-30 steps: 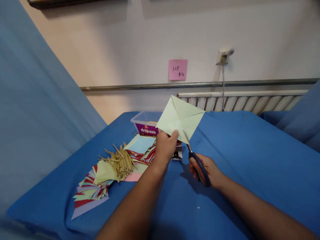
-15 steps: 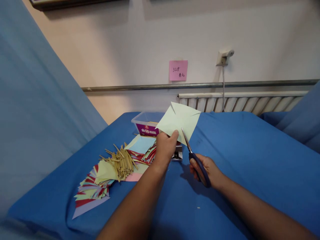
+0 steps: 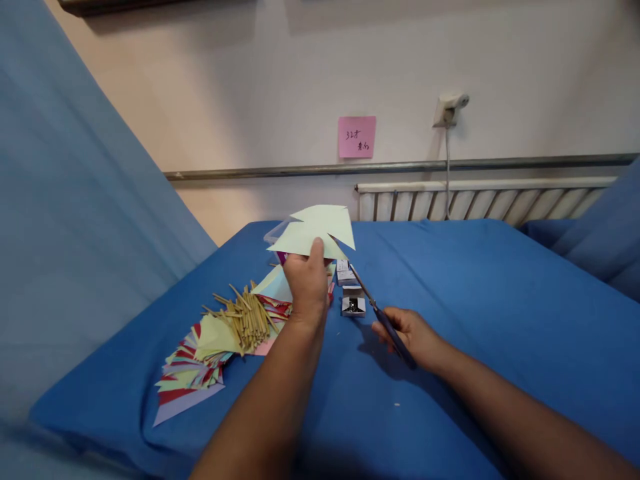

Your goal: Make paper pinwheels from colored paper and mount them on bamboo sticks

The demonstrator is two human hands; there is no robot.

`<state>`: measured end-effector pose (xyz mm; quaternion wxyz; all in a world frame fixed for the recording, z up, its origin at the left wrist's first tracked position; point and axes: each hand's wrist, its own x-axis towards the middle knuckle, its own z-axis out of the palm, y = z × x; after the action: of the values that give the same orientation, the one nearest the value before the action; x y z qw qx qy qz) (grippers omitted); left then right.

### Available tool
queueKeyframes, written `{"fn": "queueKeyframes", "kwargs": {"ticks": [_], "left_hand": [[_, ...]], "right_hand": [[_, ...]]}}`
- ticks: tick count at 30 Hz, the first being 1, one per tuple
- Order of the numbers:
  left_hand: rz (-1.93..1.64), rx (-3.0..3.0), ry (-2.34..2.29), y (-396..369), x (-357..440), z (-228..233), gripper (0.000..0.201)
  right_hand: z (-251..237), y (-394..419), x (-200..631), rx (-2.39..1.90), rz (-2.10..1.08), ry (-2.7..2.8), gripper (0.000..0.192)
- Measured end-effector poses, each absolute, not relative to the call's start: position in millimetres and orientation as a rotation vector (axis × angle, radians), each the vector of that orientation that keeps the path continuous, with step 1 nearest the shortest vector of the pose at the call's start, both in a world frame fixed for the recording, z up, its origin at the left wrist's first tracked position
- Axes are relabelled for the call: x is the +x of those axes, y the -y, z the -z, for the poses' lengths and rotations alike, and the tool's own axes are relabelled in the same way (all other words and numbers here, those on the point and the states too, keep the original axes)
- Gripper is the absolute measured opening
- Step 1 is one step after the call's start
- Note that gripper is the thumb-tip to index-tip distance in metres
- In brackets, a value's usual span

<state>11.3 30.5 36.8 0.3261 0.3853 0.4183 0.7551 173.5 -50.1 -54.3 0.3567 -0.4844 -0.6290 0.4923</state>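
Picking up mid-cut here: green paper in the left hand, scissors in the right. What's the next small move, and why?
Probably bring the scissors back up to the pale green paper square. The left hand holds it nearly flat, slits showing, while the right hand has the blades below it, clear of the sheet.

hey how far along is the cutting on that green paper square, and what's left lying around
Looks done: the pale green paper shows cuts running in from its corners, and its flaps have parted. In hand: the left hand holds that paper up and nearly flat; the right hand holds the scissors, their blades clear of the sheet. Left: the pile of coloured paper, the bundle of sticks and the small box lie on the blue cloth.
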Motion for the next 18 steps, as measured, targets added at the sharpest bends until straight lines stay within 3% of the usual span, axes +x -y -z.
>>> {"fn": "queueKeyframes", "kwargs": {"ticks": [7, 18], "left_hand": [[-2.137, 0.939, -1.015, -34.3, 0.4, -44.0, 0.027], [-1.928, 1.024, -1.126, -29.0, 10.7, -34.5, 0.029]], "right_hand": [[36.6, 57.6, 178.0, -1.592, -0.798, 1.937, 0.034], [29.4, 31.8, 216.0, -2.101, -0.446, 1.738, 0.031]]}}
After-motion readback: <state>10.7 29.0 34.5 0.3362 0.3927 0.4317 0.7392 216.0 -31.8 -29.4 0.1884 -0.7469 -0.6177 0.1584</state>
